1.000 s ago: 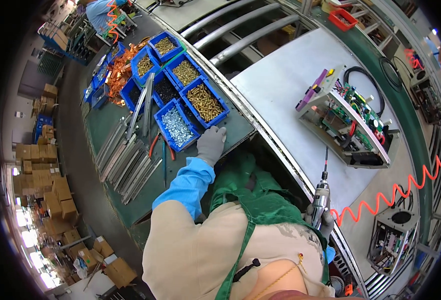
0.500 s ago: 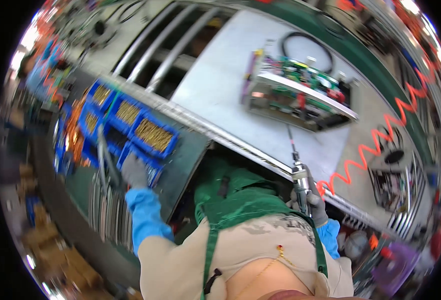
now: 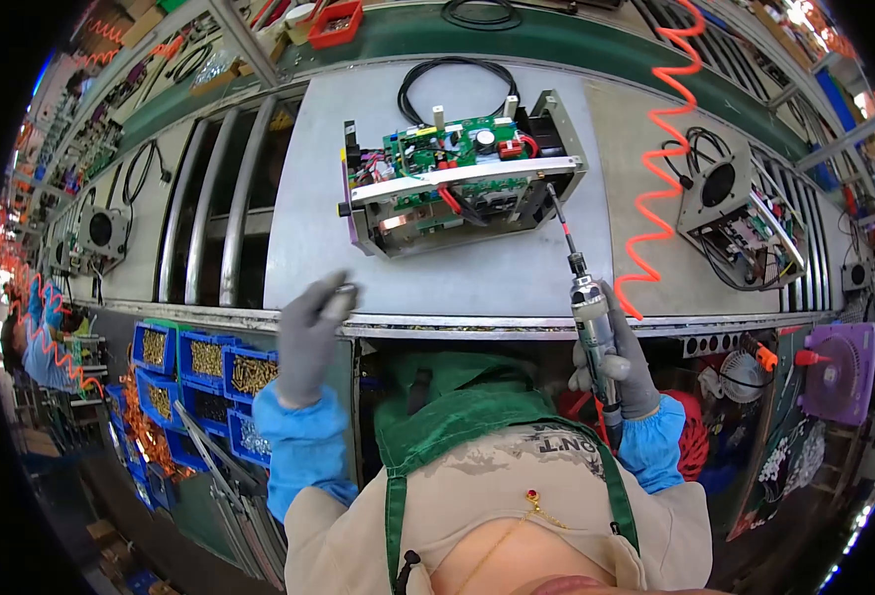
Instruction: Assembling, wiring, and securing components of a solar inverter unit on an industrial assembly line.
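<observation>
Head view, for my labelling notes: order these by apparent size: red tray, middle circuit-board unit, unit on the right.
Largest to smallest:
1. Middle circuit-board unit
2. Unit on the right
3. Red tray

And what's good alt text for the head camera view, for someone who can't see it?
A gloved right hand holds a powered screwdriver, its bit by the right end of an open electronics unit on a pale work surface. The gloved left hand is over the surface's near edge; blue bins of small hardware sit lower left.
</observation>
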